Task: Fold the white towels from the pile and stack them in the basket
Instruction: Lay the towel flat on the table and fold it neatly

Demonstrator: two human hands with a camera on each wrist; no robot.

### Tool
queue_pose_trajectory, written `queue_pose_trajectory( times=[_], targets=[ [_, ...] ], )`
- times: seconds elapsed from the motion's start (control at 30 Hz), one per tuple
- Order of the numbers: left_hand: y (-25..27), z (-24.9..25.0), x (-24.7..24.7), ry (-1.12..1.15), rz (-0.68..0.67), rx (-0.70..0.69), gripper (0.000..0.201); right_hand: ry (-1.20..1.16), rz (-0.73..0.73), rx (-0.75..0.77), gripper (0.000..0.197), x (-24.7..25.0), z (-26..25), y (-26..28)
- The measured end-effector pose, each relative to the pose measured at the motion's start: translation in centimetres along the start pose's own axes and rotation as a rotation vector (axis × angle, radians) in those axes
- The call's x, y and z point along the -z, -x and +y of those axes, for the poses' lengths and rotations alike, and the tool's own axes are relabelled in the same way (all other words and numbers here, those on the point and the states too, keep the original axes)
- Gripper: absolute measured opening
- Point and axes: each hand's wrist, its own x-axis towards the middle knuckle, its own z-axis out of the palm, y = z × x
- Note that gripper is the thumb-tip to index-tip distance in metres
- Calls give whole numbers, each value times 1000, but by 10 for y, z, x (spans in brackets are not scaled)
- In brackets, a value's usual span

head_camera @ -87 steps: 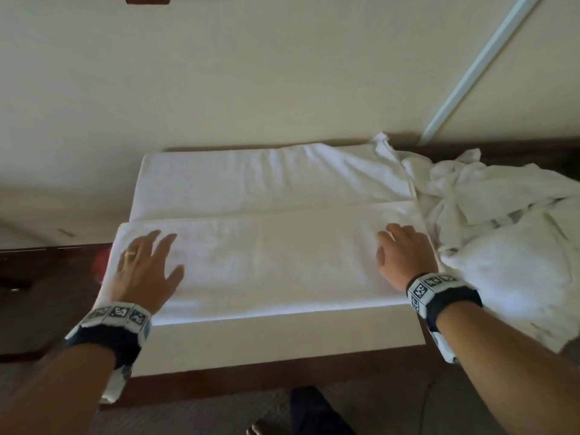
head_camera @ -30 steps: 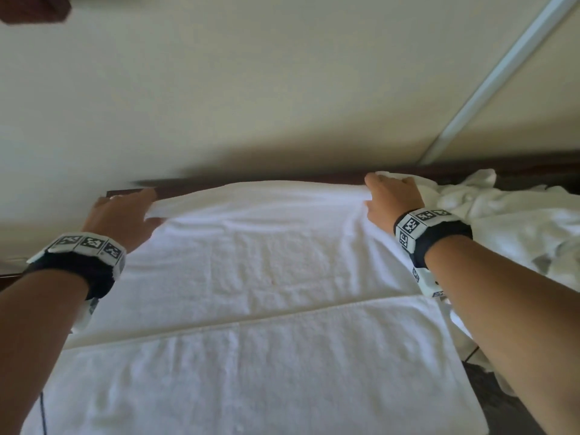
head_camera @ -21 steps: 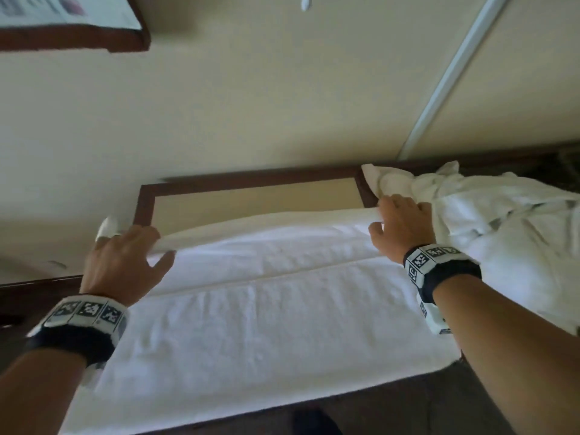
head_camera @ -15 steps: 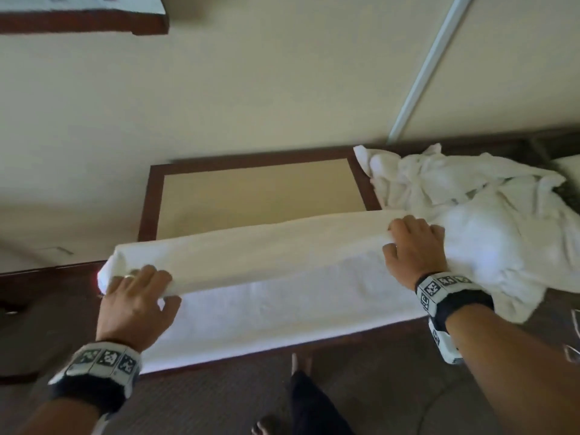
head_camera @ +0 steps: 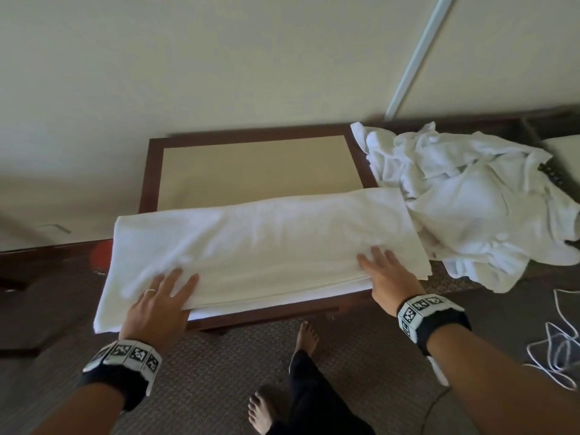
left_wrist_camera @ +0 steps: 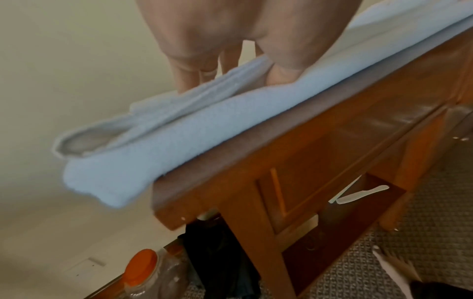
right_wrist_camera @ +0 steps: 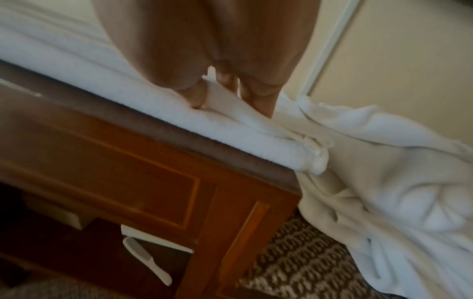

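The folded towel [head_camera: 266, 243] lies as a long band on the near part of the wooden table [head_camera: 150, 171], its long axis running left to right, parallel to the table's near edge. Its left end overhangs the table's left edge, a little lower than the rest; its right end reaches the pile of unfolded white towels [head_camera: 477, 208] and touches it. In the left wrist view the layers of the fold show at the overhanging end, with one layer gaping open.

The left hand [head_camera: 157, 306] rests flat on the near left part of the towel, fingers spread and straight, gripping nothing. The right hand [head_camera: 389, 281] rests on the near right part, fingers extended over the top layer; in the right wrist view its thumb lies by the towel's edge, and whether a layer is pinched cannot be told.

The far part of the table top, a pale inset panel [head_camera: 257, 171], is uncovered. The pile spills over the table's right edge toward the carpet [head_camera: 219, 372]. A white cable [head_camera: 558, 343] lies on the carpet to the right. An orange-capped bottle [left_wrist_camera: 143, 271] stands on the floor beside the table's left leg. A white comb [right_wrist_camera: 145, 261] lies on the shelf under the table. The person's bare feet [head_camera: 309, 335] stand before the table.
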Motion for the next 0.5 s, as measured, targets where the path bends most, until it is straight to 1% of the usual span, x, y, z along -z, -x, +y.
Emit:
queue_pose_trajectory(
  times=[0.07,0.13,0.2,0.27,0.33,0.37,0.43,0.5],
  targets=[
    [-12,-6,5,27,-13,33,76,-171,-21,-24,72,9,0,-11],
    [-21,-11,6,98,7,72,73,-317,-20,-7,62,19,3,-17],
    [-17,-17,1,168,18,53,69,-405,-3,6,54,20,10,-13],
    [-4,-19,-2,101,39,-14,62,-383,-27,22,51,15,16,-5],
    [1,-14,1,69,26,-18,71,-377,1,11,41,13,19,0],
    [-2,-8,7,68,42,5,73,-404,38,-23,37,16,18,-1],
    [-16,8,19,45,103,27,71,-417,142,-129,35,27,18,-9],
    [-34,23,25,46,125,16,70,-287,242,-235,31,38,24,-20]
  ],
)
